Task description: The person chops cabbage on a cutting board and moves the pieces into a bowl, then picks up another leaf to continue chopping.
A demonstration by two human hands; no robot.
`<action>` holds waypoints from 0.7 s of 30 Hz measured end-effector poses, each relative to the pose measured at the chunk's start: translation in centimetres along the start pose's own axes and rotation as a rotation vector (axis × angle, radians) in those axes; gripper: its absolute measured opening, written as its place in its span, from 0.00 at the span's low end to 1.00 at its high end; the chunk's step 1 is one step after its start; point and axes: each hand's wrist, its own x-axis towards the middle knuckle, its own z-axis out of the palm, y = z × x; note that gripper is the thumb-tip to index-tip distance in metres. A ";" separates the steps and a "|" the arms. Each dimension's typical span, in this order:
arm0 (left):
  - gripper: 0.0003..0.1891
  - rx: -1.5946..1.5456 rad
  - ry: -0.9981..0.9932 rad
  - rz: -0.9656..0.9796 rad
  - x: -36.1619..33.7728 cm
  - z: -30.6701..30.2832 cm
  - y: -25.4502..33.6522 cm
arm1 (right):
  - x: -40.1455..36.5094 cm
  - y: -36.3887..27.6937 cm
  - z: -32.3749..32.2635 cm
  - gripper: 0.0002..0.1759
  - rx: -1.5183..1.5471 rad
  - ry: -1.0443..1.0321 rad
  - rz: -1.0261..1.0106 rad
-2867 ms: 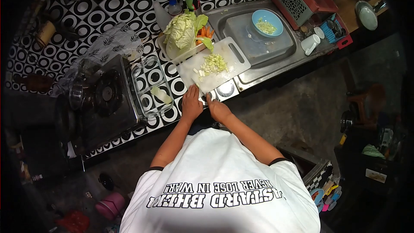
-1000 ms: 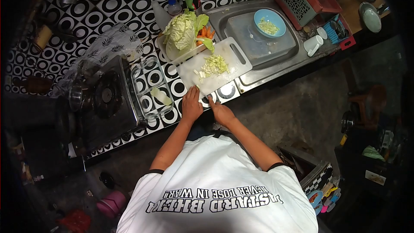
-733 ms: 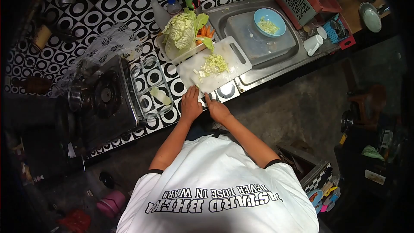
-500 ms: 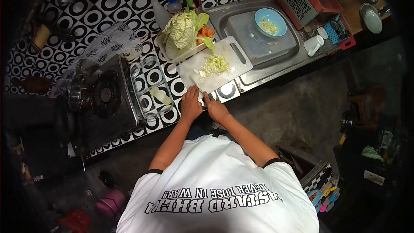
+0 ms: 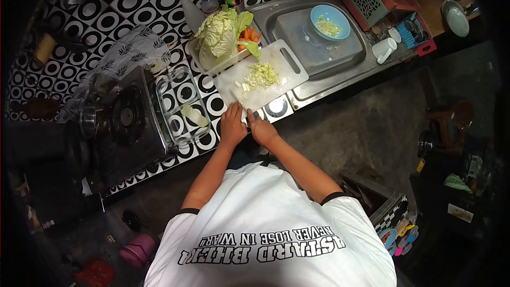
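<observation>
Pale-green chopped cabbage (image 5: 264, 74) lies on the cutting board (image 5: 257, 101), on the tiled desk (image 5: 217, 104). The knife (image 5: 238, 100) is gripped by the right hand (image 5: 261, 129); the left hand (image 5: 232, 125) is bunched beside it, anything pinched being hidden. Fingertips are best tucked back from the edge, and strokes made short and even.

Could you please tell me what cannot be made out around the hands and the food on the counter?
Head view: most of the handle of the knife, covered by the right hand.
Head view: whatever lies under the left hand, hidden by the hand itself.
Head view: the number of carrots, some overlapped by leaves.
Head view: the count of chopped pieces in the blue bowl, too small.
</observation>
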 end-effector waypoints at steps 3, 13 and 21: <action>0.32 0.021 0.002 -0.002 0.0 0.1 0.0 | 0.0 -0.2 -0.4 0.35 0.000 -0.012 0.006; 0.33 0.011 0.015 0.003 0.1 0.1 0.0 | 0.3 0.2 -0.5 0.35 -0.024 -0.036 -0.020; 0.32 0.018 0.005 -0.005 0.0 0.0 0.1 | 0.5 0.1 0.1 0.35 -0.084 -0.053 0.006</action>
